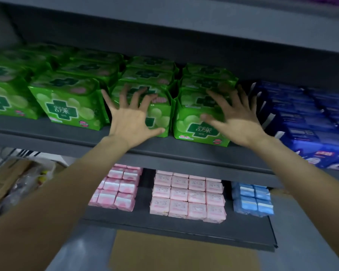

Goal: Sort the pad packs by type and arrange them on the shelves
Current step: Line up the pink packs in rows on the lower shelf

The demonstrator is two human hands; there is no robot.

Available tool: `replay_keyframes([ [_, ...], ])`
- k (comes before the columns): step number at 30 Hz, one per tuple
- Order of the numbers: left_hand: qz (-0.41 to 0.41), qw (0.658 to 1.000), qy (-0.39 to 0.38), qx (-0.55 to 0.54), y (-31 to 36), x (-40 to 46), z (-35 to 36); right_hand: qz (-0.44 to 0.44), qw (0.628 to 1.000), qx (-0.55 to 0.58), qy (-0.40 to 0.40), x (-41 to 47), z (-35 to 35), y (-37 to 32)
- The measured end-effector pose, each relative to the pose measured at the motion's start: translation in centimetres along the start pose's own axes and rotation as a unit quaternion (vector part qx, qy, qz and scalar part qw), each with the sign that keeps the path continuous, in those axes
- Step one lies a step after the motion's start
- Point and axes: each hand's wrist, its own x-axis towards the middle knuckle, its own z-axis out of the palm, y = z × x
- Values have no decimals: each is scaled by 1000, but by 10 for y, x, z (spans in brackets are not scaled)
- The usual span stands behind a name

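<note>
Both hands reached the grey metal shelf [86, 133], fingers spread: left hand [132, 122] over one glossy green pad pack [160, 116], right hand [237, 122] over its right-hand neighbour [196, 126], gripping nothing.

Green pad packs [67, 106] with a dark green cross stood in stacked rows along the upper shelf [47, 132], filling its left and middle, and just to their right dark blue packs [309, 122] lay stacked in rows running back into the shelf. On the lower shelf [164, 229] sat 3 separate blocks of small packs: pink-and-white ones [116, 190] at the left, pale pink ones [188, 196] in the middle, and light blue ones [252, 200] at the right.
</note>
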Motion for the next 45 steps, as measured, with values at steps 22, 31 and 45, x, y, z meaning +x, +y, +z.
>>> replay_keyframes([
  [22,73,995,70,-22,29,10,9,115,959,252,-59,57,18,-17],
  [31,112,993,-32,33,85,45,-11,85,993,78,32,65,8,54],
  [45,116,990,-47,59,84,51,-2,-57,980,119,-147,103,3,36],
])
